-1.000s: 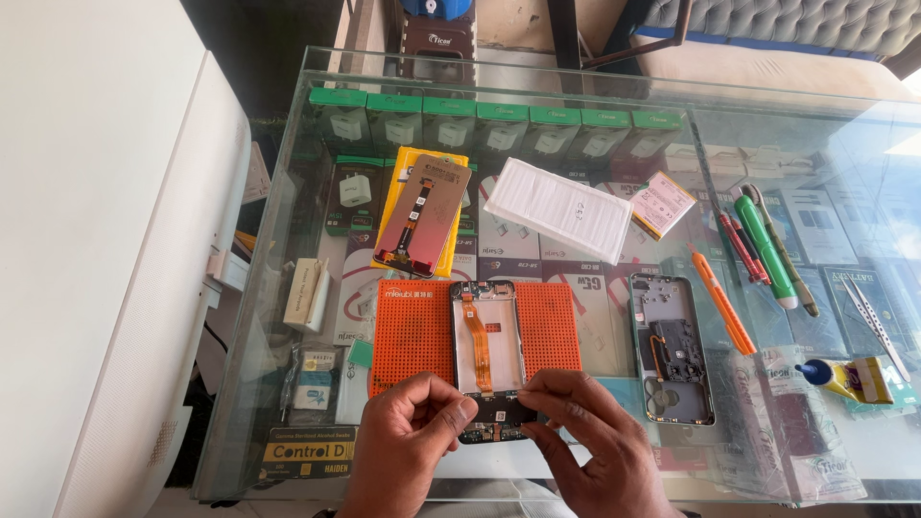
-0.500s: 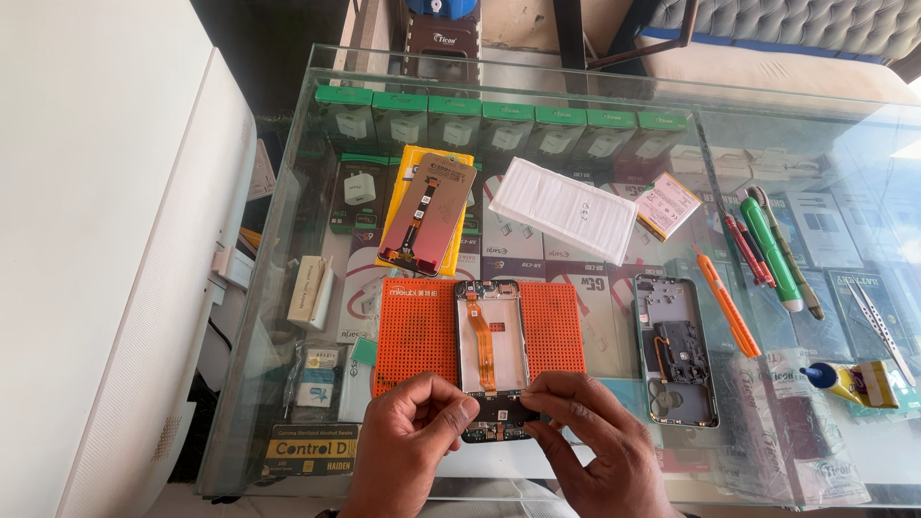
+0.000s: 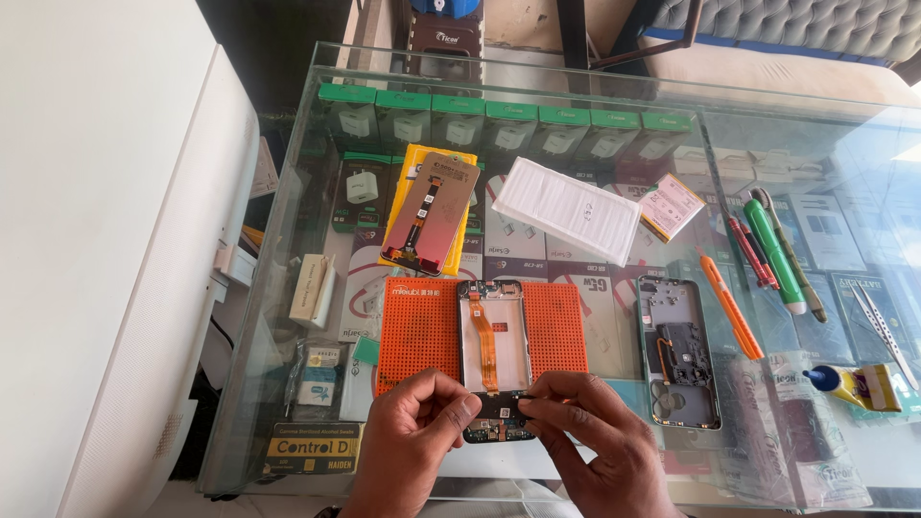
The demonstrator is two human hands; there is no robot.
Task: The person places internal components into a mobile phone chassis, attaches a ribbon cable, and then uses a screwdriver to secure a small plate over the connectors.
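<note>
Both the left hand (image 3: 414, 443) and right hand (image 3: 587, 436) pinch the near end of the opened phone (image 3: 495, 357), which stretches toward twelve o'clock from their narrowly closed fingertips across the orange mat (image 3: 420, 331).

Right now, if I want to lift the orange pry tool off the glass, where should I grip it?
Take the orange pry tool mid-shaft from above, fingers across its narrow width. It lies flat and diagonal, with clear glass beside its middle; the red pens crowd its upper end.
</note>
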